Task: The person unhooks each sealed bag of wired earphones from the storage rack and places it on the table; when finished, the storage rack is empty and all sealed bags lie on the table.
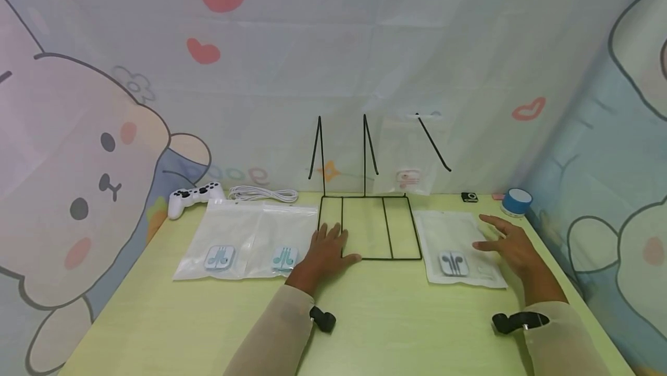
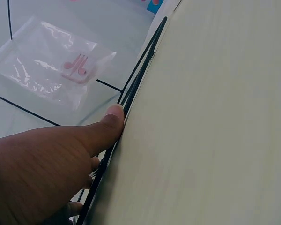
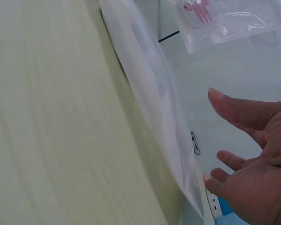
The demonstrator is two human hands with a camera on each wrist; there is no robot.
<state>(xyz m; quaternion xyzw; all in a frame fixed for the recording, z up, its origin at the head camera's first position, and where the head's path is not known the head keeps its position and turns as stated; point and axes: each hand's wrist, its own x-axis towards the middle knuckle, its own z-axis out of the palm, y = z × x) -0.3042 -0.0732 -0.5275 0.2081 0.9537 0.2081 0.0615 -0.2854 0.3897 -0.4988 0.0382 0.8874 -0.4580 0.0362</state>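
Note:
My left hand (image 1: 328, 254) rests with spread fingers on the left front part of a black wire rack's base (image 1: 388, 228). Its thumb (image 2: 110, 123) touches the wire in the left wrist view. Over the right edge of a clear zip bag (image 1: 429, 231) hovers my right hand (image 1: 513, 251), fingers apart and holding nothing. That bag contains dark earphones in a white case (image 1: 454, 263). From the rack's right hook (image 1: 433, 143) hangs another clear bag (image 1: 391, 150) with pink earphones (image 1: 409, 178). The left and middle hooks (image 1: 370, 144) hold nothing.
Left of the rack lie clear bags (image 1: 247, 231) with teal earphones (image 1: 219, 258). Behind them sit a white game controller (image 1: 195, 195) and a coiled white cable (image 1: 263, 193). A small black player (image 1: 469, 197) and a blue-topped round object (image 1: 517, 201) stand back right.

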